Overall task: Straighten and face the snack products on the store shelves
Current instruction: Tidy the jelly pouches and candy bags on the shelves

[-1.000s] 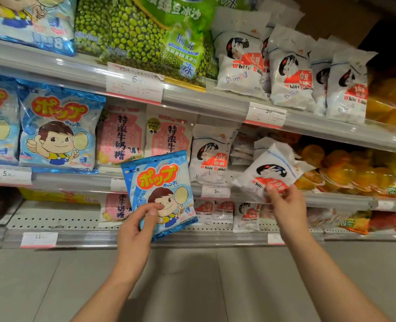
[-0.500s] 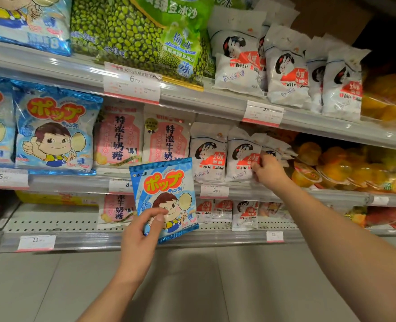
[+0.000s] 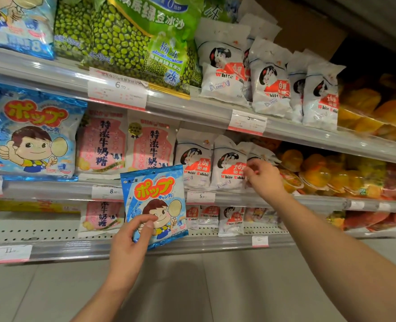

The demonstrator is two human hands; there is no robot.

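Down low, the left hand (image 3: 127,249) holds a small shiny blue candy bag (image 3: 154,205) with a cartoon boy and a lollipop on it. The thumb lies on the front and the fingers curl behind its lower left corner. The bag stands upright in the air, in front of the shelves, facing out.

Up and to the right of it, the right hand (image 3: 263,180) reaches to the middle metal shelf (image 3: 285,198). Its fingers are bent and touch a white plastic bag with a rabbit picture and red label (image 3: 229,168); I cannot tell if they really pinch it. This bag stands upright, just beside another white rabbit bag (image 3: 194,163) on its left. A third one (image 3: 259,154) leans behind the hand.

Left of these stand two pink milk candy bags (image 3: 125,145), and farther left a big blue bag with the same boy (image 3: 33,133). Right of the hand lie orange jelly cups (image 3: 320,175). Above are green bean bags (image 3: 127,36) and more white rabbit bags (image 3: 271,82).
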